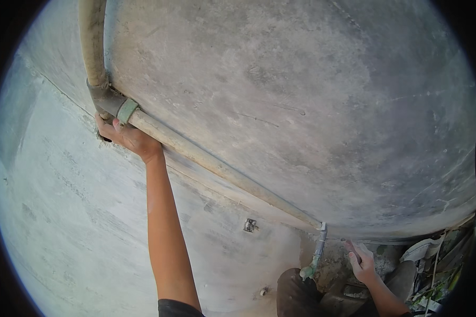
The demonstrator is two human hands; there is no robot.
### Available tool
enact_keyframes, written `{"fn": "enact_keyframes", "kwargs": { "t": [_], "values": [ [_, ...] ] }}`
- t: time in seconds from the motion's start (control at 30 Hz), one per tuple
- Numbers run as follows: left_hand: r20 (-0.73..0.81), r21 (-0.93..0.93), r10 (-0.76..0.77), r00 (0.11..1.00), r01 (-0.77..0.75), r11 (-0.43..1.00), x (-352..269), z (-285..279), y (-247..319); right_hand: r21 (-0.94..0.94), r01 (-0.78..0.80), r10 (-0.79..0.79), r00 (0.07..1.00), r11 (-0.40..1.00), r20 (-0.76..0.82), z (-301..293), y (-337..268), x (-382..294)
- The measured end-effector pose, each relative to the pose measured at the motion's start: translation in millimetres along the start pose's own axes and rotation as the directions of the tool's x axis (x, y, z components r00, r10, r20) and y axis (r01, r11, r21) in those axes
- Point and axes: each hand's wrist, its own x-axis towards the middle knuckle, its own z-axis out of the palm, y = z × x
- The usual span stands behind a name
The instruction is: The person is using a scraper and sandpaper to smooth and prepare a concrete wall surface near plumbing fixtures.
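My left hand [133,138] reaches up and curls under a grey pipe fitting [108,99], its thumb close to the green collar [127,111]. From that collar a long, dirty beige pipe [222,168] runs along the wall to a short grey pipe piece [321,239] with a green fitting [307,272] at its end. Another thick beige pipe [93,43] leaves the grey fitting at the top. My right hand [363,261] is low on the right, apart from the pipes, fingers bent. Something thin and dark shows along its fingers; I cannot tell whether it is a held thing.
Bare grey plastered walls [281,99] surround the pipe. A small square recess [250,225] and a round stub [264,291] mark the paler surface. A dark-trousered knee [297,293] is beside the green fitting. Debris and plants [432,285] lie at lower right.
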Motion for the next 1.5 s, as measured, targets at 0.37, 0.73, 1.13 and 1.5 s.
{"fn": "enact_keyframes", "kwargs": {
  "t": [0.37, 0.73, 1.13, 1.5],
  "values": [
    [-0.027, 0.014, -0.037, 0.999, 0.037, 0.999, -2.8, -0.1, 8.1, 0.012, 0.068, -0.069, 0.996, 0.998, 0.05, 4.6, -15.0, 1.8],
    [-0.108, 0.086, 0.043, 0.993, -0.034, 0.996, -1.9, 3.3, 12.2, -0.02, -0.02, 0.022, 0.996, 1.0, 0.086, 8.9, -35.6, -6.6],
    [-0.154, 0.144, 0.013, 0.988, 0.009, 0.99, -1.6, -1.0, 23.4, 0.102, 0.142, -0.166, 0.941, 0.985, 0.294, 29.0, -230.2, 149.4],
    [-0.172, 0.133, -0.018, 0.985, 0.041, 0.99, 0.4, -0.3, 30.9, 0.322, 0.259, -0.355, 0.89, 0.911, 0.287, 77.3, -366.1, 247.3]
  ]
}}
